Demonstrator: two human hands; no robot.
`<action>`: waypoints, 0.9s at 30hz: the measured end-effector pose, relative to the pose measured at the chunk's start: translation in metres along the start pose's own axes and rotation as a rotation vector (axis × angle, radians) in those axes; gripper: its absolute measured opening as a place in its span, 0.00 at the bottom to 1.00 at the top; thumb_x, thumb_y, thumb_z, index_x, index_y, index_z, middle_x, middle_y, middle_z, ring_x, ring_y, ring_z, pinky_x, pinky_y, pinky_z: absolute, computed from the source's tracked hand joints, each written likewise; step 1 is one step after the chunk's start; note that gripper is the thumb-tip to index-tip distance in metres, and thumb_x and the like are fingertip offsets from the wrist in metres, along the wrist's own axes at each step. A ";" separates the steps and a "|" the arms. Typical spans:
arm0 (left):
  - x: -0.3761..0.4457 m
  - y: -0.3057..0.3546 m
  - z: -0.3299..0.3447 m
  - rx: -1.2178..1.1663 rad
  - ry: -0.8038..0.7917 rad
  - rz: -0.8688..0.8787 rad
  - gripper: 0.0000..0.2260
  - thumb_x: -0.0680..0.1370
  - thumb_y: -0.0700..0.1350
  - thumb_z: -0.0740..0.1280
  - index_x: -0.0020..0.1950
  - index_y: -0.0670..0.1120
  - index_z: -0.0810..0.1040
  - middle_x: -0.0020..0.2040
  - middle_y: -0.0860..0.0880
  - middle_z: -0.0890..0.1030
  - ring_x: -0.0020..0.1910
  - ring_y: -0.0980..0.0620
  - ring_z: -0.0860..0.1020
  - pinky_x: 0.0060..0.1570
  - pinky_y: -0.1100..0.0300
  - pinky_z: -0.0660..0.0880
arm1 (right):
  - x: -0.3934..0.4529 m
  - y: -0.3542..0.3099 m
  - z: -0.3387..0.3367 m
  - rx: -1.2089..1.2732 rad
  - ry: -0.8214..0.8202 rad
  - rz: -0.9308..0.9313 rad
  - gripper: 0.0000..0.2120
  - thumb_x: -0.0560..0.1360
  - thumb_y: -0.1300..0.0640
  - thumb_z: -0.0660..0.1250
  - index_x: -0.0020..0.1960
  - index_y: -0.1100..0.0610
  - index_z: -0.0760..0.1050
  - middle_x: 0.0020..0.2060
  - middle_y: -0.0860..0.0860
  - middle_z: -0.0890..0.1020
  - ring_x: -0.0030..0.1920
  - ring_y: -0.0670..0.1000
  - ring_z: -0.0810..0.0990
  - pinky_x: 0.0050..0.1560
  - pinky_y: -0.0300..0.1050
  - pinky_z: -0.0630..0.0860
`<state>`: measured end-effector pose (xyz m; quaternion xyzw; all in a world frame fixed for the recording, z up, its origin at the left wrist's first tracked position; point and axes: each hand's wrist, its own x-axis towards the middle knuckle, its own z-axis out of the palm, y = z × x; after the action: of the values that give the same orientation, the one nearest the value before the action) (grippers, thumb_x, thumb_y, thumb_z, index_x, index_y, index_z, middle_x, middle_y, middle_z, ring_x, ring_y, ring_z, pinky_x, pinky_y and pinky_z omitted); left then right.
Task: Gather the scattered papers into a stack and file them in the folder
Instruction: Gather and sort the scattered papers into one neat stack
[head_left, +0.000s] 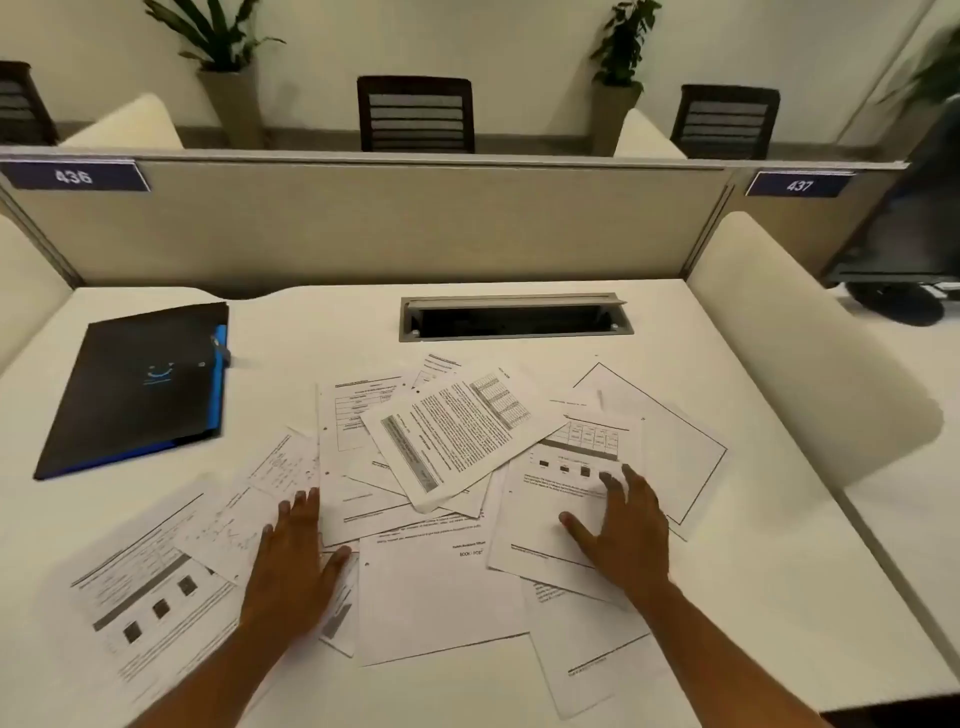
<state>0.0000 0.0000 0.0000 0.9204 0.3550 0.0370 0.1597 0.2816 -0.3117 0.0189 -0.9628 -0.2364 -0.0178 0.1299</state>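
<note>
Head view. We observed a white table (753, 545) carrying loose papers (452, 441) spread over its middle and near edge, overlapping at mixed angles and not yet stacked. One sheet with dense text and a grey bar lay on top of the pile at a slant. A sheet with a thin drawn border (670, 441) lay furthest toward the right edge. A sheet with dark squares (150, 597) lay nearest the left near corner.

The left hand (291, 566) rested flat on the papers left of the pile's middle, fingers straight and slightly spread, thumb out to the right. The right hand (623, 530) rested flat on a sheet with a small table printed at its top, fingers straight and spread, thumb pointing left. Neither hand pinched or curled round any sheet.

The folder (140, 389), black with blue edging, lay closed near the far left corner of the table, apart from the papers and from both hands.

A cable tray (514, 317) with its lid raised was set into the table near the far edge. A partition (363, 223) stood behind that edge, bearing number plates 436 (74, 176) and 437 (799, 185). Chairs (415, 114) and potted plants (228, 67) stood beyond it. A dark monitor (904, 223) showed at the right.
</note>
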 end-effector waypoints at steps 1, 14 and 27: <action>-0.003 -0.001 0.002 -0.008 -0.039 -0.002 0.39 0.75 0.67 0.48 0.79 0.47 0.42 0.80 0.46 0.51 0.78 0.46 0.50 0.76 0.48 0.51 | 0.000 0.002 -0.002 0.020 -0.043 0.083 0.49 0.63 0.20 0.60 0.74 0.50 0.66 0.75 0.57 0.67 0.74 0.61 0.67 0.67 0.63 0.73; -0.013 0.005 0.015 -0.031 -0.087 -0.020 0.31 0.80 0.48 0.60 0.79 0.44 0.49 0.79 0.46 0.55 0.78 0.48 0.50 0.76 0.49 0.50 | 0.011 0.004 -0.009 0.368 -0.068 0.225 0.46 0.64 0.45 0.81 0.75 0.53 0.64 0.64 0.57 0.76 0.62 0.60 0.77 0.60 0.54 0.76; 0.043 0.022 -0.019 -0.484 -0.007 -0.305 0.35 0.73 0.52 0.72 0.74 0.47 0.59 0.63 0.43 0.76 0.60 0.43 0.76 0.58 0.44 0.75 | 0.044 -0.037 -0.005 0.846 -0.288 0.469 0.24 0.75 0.62 0.73 0.69 0.59 0.73 0.63 0.56 0.81 0.62 0.60 0.80 0.64 0.53 0.77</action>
<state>0.0426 0.0181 0.0228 0.7915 0.4698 0.0928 0.3798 0.3037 -0.2612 0.0368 -0.8457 -0.0158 0.2424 0.4752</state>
